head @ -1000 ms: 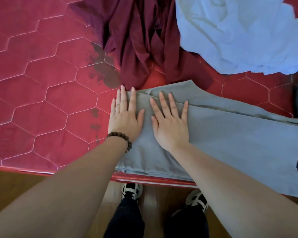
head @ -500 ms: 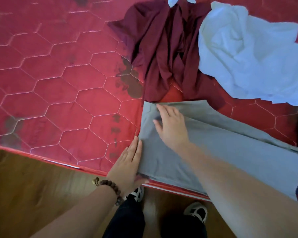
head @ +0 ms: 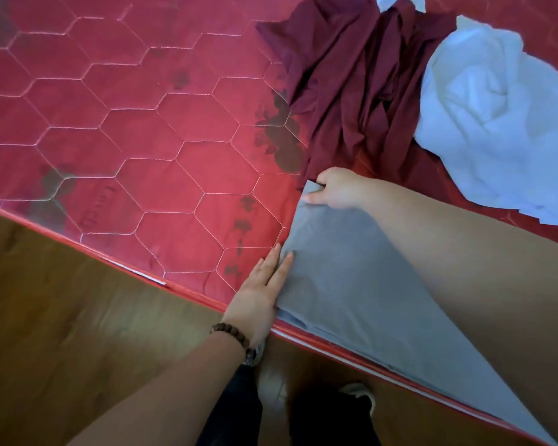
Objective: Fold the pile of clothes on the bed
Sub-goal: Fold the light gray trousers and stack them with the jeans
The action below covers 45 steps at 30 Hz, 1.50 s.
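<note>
Head: grey garment (head: 351, 284) corner in right hand (head: 337, 189) grip.

floor (head: 78, 317): brown wood, glossy | bed (head: 126, 140): red mattress, hexagon quilting, dark stains | light: soft, even

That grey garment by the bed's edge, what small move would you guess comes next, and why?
Probably lifting the left end and folding it over to the right. The right hand pinches the far corner of the grey garment, while the left hand lies with straight fingers along its near left edge. The maroon garment and white garment lie crumpled beyond.
</note>
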Motion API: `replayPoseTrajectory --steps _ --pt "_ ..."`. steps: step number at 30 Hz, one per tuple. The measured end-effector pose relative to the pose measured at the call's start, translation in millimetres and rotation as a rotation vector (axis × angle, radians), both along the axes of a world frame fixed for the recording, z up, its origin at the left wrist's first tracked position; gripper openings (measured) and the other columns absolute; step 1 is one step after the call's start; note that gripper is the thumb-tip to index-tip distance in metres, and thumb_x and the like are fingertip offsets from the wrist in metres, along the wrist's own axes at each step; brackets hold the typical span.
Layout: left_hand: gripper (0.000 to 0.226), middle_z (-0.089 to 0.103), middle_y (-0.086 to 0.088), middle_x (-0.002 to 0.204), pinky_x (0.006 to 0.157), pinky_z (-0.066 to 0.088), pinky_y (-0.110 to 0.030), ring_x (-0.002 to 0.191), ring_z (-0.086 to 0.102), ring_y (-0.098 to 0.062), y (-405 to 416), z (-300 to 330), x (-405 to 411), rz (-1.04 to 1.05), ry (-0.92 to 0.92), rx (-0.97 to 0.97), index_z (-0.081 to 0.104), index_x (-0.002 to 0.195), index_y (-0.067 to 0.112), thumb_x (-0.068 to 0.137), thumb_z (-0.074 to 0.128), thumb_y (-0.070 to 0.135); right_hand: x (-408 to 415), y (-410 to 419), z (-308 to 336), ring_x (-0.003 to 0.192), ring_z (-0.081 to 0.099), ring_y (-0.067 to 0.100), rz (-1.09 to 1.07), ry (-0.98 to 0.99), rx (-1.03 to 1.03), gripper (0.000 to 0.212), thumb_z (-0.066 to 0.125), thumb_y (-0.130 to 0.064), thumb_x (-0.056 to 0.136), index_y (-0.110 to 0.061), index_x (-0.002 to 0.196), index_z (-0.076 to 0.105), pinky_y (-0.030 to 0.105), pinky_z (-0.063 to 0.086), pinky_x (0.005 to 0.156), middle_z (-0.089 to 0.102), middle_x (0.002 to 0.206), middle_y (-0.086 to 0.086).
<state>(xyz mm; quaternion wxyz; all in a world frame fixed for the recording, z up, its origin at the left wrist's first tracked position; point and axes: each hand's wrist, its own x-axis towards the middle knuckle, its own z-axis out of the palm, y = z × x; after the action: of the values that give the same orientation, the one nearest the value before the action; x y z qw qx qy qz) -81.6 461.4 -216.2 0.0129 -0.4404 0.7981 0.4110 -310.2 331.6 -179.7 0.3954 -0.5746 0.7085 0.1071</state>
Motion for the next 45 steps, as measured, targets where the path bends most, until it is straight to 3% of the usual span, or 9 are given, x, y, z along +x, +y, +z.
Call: replayPoseTrajectory --steps 3,7,10,19,24,32,35,39,45 --pt "0.097 -0.024 0.027 0.148 0.114 0.017 -0.021 0.137 0.002 0.000 7 3 6 0.034 0.069 0.036 -0.009 0.143 0.045 0.083 0.040 -0.013 -3 -5 5 0.081 0.051 0.027 0.031 0.136 -0.071 0.047 0.055 -0.054 0.089 -0.010 0.073 0.051 0.029 0.031 0.054 0.049 0.071 0.004" --pt "0.097 -0.027 0.026 0.151 0.116 0.012 -0.022 0.143 -0.006 -0.002 10 3 8 0.007 0.110 -0.022 -0.003 0.147 0.038 0.082 0.043 -0.017 -2 -1 11 0.116 0.052 0.035 0.076 0.250 0.039 0.073 0.033 -0.061 0.094 0.002 0.124 0.054 0.034 0.040 0.086 0.057 0.125 0.019" --pt "0.102 -0.031 0.029 0.148 0.116 0.006 -0.025 0.144 -0.009 -0.008 7 1 7 0.008 0.053 -0.015 -0.008 0.144 0.047 0.081 0.040 -0.017 -7 4 8 0.120 0.050 0.033 0.008 0.217 0.099 0.077 0.029 -0.064 0.094 0.001 0.131 0.050 0.034 0.039 0.090 0.053 0.132 0.018" --pt "0.101 -0.032 0.009 0.153 0.117 -0.009 -0.028 0.140 -0.029 -0.013 7 1 9 -0.137 0.049 -0.143 -0.009 0.151 0.026 0.078 0.044 -0.019 1 1 10 0.099 0.062 0.025 -0.330 -0.135 0.177 0.072 0.076 -0.060 0.065 -0.012 0.116 0.061 0.038 0.049 0.094 0.064 0.112 0.006" --pt "0.088 -0.001 -0.011 0.159 0.119 -0.006 -0.032 0.147 -0.004 -0.026 7 2 11 -0.212 0.089 -0.335 0.016 0.149 -0.002 0.070 0.052 -0.020 9 -1 5 0.097 0.065 0.027 -0.625 -0.299 0.003 0.018 0.079 -0.012 0.075 -0.018 0.084 0.064 0.043 0.052 0.092 0.066 0.102 0.009" --pt "0.069 0.025 -0.008 0.156 0.119 0.005 -0.041 0.147 0.011 -0.027 0 -13 45 -0.402 -0.030 -0.525 0.028 0.147 0.005 0.079 0.028 -0.002 14 3 4 0.072 0.069 0.021 -0.949 -0.816 0.005 0.030 0.044 0.018 0.087 -0.012 0.088 0.050 0.030 0.055 0.070 0.065 0.082 0.014" --pt "0.072 0.026 -0.006 0.156 0.119 0.005 -0.039 0.147 0.010 -0.025 0 -14 52 -0.415 -0.070 -0.516 0.026 0.148 0.009 0.077 0.025 0.000 17 -2 7 0.075 0.071 0.022 -0.670 -0.538 -0.082 0.011 0.061 -0.017 0.092 -0.013 0.092 0.051 0.036 0.055 0.077 0.066 0.088 0.009" --pt "0.075 0.020 -0.008 0.157 0.118 0.005 -0.039 0.147 0.005 -0.025 -1 -12 44 -0.448 -0.108 -0.502 0.025 0.149 0.011 0.077 0.042 0.000 20 2 6 0.076 0.060 0.014 -0.345 -0.200 -0.123 0.039 0.066 -0.054 0.080 -0.017 0.085 0.055 0.030 0.045 0.067 0.062 0.082 -0.003" --pt "0.081 0.026 -0.010 0.155 0.117 0.007 -0.041 0.146 0.011 -0.028 -2 -5 35 -0.546 -0.133 -0.473 0.035 0.146 0.013 0.072 0.066 0.002 40 8 -16 0.088 0.061 0.019 -0.426 -0.421 -0.034 0.035 0.076 -0.017 0.077 -0.022 0.103 0.054 0.033 0.050 0.081 0.064 0.111 0.010"
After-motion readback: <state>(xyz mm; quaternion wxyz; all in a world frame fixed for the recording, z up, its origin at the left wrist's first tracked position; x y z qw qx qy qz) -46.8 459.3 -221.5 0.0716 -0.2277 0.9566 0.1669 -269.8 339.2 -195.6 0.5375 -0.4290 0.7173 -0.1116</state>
